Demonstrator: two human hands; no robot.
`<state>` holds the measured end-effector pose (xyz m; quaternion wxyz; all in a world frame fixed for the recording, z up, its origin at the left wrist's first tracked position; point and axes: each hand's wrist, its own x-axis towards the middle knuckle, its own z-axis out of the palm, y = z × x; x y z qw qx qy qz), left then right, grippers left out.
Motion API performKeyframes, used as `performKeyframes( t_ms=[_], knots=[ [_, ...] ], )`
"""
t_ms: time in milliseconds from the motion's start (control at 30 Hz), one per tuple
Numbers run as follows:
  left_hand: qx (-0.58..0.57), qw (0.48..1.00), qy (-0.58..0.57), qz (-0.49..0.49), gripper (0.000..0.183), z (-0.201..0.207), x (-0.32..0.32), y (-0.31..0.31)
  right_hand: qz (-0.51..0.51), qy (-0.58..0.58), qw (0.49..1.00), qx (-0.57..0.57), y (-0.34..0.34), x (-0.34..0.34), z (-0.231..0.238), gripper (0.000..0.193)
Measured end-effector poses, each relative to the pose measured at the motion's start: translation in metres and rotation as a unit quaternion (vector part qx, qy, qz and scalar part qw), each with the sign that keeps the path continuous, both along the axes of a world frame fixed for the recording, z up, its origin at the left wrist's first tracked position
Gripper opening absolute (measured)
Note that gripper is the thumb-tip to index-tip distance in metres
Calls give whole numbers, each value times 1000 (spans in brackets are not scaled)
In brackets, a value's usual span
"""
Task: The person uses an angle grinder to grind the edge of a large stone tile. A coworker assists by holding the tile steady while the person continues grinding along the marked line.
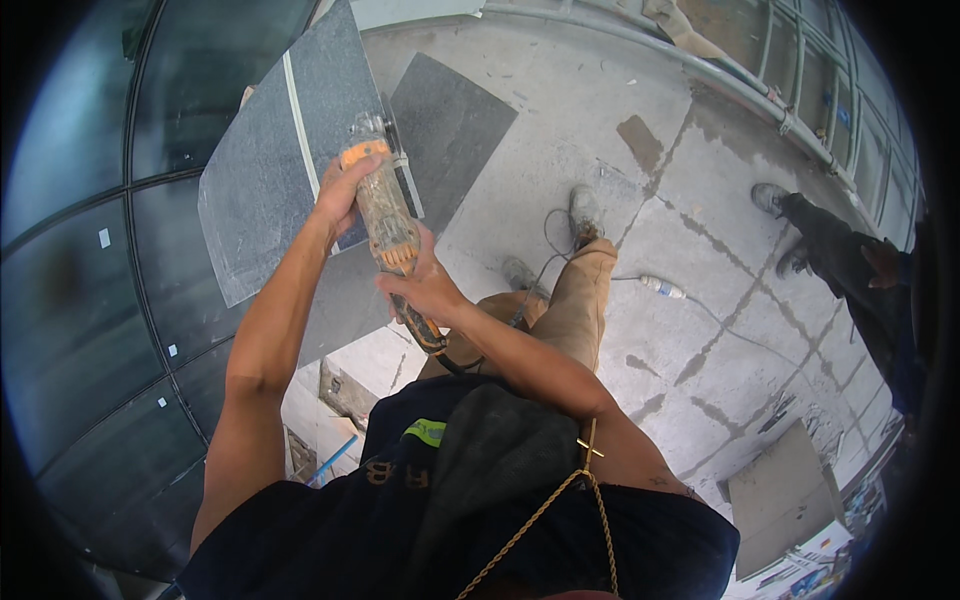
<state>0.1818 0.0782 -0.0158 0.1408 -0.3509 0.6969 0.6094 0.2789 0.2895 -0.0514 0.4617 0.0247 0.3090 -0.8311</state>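
Observation:
I hold a dusty orange-and-grey angle grinder [384, 208] in both hands. My left hand [345, 190] is closed around its front end, just behind the head. Further back, my right hand [425, 285] wraps the rear of the body near the handle. The grinder's head is by the right edge of a grey slab [262, 190] that bears a pale strip [297, 110]. Whether the disc touches the slab cannot be made out. A darker grey slab [455, 125] lies just beyond, to the right. The power cord [515, 318] runs back past my legs.
Dark glass panels [70, 280] stand along the left. Another person's legs [835, 255] are at the right, below metal railings [740, 85]. A cable connector [662, 287] lies on the concrete floor [690, 340]. Another slab [780, 495] is at lower right; a blue rod [336, 458] is at lower left.

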Motion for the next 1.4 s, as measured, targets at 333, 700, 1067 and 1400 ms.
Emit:
performKeyframes(
  t_ms=[333, 700, 1067, 1400],
  knots=[
    [-31, 1000, 0, -5, 83, 6, 6, 11, -24, -11, 999, -47, 11, 9, 5, 99],
    [-3, 1000, -4, -7, 84, 7, 2, 11, 1, -18, 999, -27, 5, 6, -1, 102],
    [-41, 998, 33, -18, 85, 16, -5, 19, -38, 36, 999, 0, 0, 9, -3, 105],
    [-61, 998, 7, -29, 85, 22, -12, 24, -52, 15, 999, 2, -4, 8, -1, 104]
  ],
)
